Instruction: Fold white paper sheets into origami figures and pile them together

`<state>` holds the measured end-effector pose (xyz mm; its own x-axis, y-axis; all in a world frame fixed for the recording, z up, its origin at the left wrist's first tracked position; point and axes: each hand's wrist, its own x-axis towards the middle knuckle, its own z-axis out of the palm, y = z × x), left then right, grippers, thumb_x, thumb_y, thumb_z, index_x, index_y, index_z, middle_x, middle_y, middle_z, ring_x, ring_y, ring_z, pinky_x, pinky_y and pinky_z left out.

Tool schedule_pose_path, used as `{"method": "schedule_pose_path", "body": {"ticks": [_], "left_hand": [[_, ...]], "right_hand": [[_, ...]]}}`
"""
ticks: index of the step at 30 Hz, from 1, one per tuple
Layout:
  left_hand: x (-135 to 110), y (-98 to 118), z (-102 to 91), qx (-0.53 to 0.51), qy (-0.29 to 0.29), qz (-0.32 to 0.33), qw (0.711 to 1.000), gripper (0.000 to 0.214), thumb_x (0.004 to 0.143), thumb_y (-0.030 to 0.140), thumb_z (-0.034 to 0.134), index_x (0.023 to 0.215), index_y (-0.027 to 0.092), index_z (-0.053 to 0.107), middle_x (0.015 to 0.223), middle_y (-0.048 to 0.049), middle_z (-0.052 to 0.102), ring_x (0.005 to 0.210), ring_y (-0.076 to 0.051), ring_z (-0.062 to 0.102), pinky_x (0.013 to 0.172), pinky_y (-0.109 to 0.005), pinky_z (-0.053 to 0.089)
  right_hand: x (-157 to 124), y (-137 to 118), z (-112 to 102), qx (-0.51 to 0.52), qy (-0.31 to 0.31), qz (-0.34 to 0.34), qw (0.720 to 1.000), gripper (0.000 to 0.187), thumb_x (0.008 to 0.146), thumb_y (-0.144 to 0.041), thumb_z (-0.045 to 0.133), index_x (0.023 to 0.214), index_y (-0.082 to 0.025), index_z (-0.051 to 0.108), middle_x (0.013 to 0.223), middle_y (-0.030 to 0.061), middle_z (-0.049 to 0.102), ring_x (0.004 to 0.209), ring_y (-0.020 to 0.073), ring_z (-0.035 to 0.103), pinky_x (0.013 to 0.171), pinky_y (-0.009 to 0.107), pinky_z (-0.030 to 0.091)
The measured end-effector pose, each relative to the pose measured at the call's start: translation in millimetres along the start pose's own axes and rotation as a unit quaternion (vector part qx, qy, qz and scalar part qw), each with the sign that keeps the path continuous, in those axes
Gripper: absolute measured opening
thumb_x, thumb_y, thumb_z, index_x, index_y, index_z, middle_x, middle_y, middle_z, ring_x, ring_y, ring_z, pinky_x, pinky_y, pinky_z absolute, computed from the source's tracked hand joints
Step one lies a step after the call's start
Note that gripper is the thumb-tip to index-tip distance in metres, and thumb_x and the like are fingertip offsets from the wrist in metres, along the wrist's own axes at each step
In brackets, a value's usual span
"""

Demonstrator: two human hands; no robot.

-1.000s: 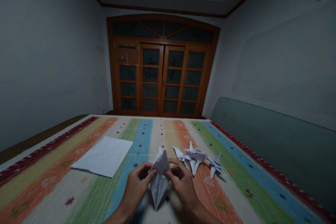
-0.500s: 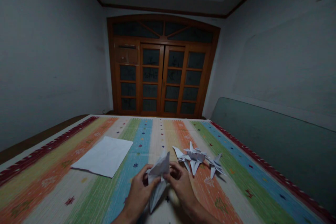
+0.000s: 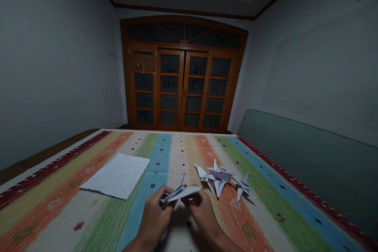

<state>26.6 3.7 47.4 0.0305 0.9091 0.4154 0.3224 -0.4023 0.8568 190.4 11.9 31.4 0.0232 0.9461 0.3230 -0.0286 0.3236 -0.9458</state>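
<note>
A folded paper piece (image 3: 180, 193) is being held just above the striped cloth (image 3: 183, 153), its long point lying sideways. The left hand (image 3: 153, 220) is pinching one end between thumb and curled fingers, while the right hand (image 3: 201, 214) is gripping the other end, nearly closed. A folded paper figure (image 3: 218, 176) and a smaller one (image 3: 243, 187) are lying just to the right, and a white sheet (image 3: 116, 175) is lying to the left, nearer the cloth's edge.

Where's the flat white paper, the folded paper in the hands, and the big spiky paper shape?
flat white paper sheet (image 3: 116, 176), head view, middle of the sheet
folded paper piece (image 3: 183, 193), head view, its long flat side
spiky origami figure (image 3: 219, 175), head view, its middle
</note>
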Motion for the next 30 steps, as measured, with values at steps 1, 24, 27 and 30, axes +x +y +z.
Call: {"method": "schedule_pose_path", "body": {"ticks": [1,24,27,30], "left_hand": [[-1.4,0.5,0.6,-0.01,-0.008,0.005,1.0,0.014,0.073,0.018,0.06,0.08,0.022,0.071,0.086,-0.0042,0.078,0.081,-0.025,0.072,0.072,-0.03,0.055],[-6.1,8.3,2.0,-0.111,-0.081,-0.01,0.99,0.03,0.088,0.047,0.068,0.102,0.021,0.071,0.112,-0.0121,0.074,0.107,-0.031,0.07,0.093,-0.04,0.059],[-5.3,7.5,2.2,-0.105,-0.08,-0.028,0.991,0.033,0.091,0.048,0.063,0.104,0.019,0.071,0.111,-0.0135,0.075,0.105,-0.032,0.07,0.086,-0.039,0.06],[-4.2,4.8,3.9,-0.093,-0.064,-0.039,0.993,0.034,0.091,0.049,0.063,0.104,0.018,0.071,0.108,-0.0139,0.076,0.1,-0.031,0.071,0.079,-0.037,0.061]], "right_hand": [[-1.4,-0.8,1.4,0.006,-0.005,0.01,1.0,0.014,0.073,-0.032,0.077,0.08,-0.021,0.071,0.078,0.0055,0.072,0.079,0.0269,0.07,0.07,0.035,0.057],[-4.0,-1.7,-2.0,0.03,-0.052,0.012,0.998,0.051,0.074,-0.065,0.079,0.095,-0.019,0.076,0.098,0.0131,0.078,0.097,0.0314,0.073,0.083,0.039,0.06],[-5.2,-0.7,-3.0,-0.006,-0.031,0.021,0.999,0.055,0.077,-0.068,0.074,0.096,-0.018,0.081,0.099,0.0148,0.078,0.098,0.0323,0.072,0.082,0.039,0.059],[-7.2,-4.2,-2.2,-0.026,-0.031,0.011,0.999,0.053,0.083,-0.067,0.069,0.096,-0.018,0.082,0.098,0.0139,0.079,0.095,0.0312,0.072,0.079,0.037,0.059]]}}
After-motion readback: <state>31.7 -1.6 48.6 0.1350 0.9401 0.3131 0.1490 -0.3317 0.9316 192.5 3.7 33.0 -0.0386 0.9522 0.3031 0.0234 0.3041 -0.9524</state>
